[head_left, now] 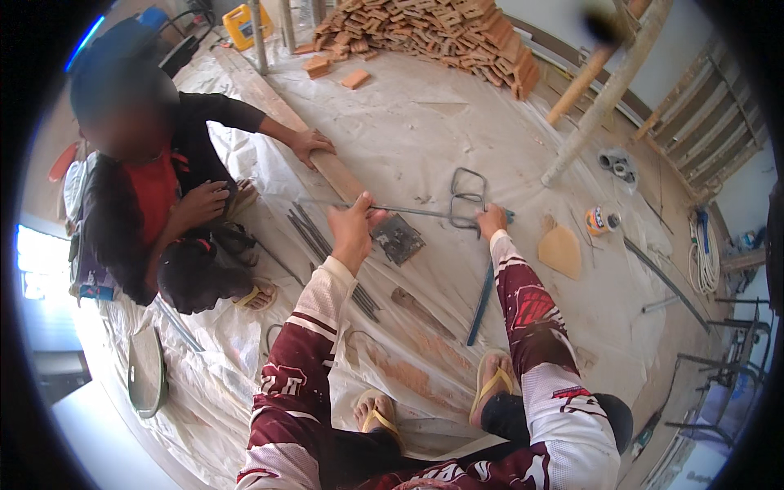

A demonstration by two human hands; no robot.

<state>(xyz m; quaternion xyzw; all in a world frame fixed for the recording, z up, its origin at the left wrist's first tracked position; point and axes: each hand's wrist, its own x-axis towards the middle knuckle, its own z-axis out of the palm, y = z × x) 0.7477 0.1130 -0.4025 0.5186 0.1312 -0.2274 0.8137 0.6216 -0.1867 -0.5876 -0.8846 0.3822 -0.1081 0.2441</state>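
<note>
My left hand (351, 230) is closed around a thin steel rod (416, 211), held above the floor. The rod runs rightward to my right hand (492, 220), whose fingers are pinched closed at its right end. Beside those fingers stand square bent steel loops (467, 184); I cannot tell whether they join the rod. Just beyond my right fingers pokes a small teal tip. Below my hands, a dark metal plate (398, 239) sits by a long wooden plank (339, 176). A blue bar (480, 306) slants down from near my right hand.
At the left a co-worker crouches, one hand (312, 147) on the plank. Several loose rods (314, 249) lie on the plastic sheet. Stacked bricks (441, 33) and wooden poles (608, 90) stand at the back. A can (600, 221) and a rope coil (703, 253) are rightward.
</note>
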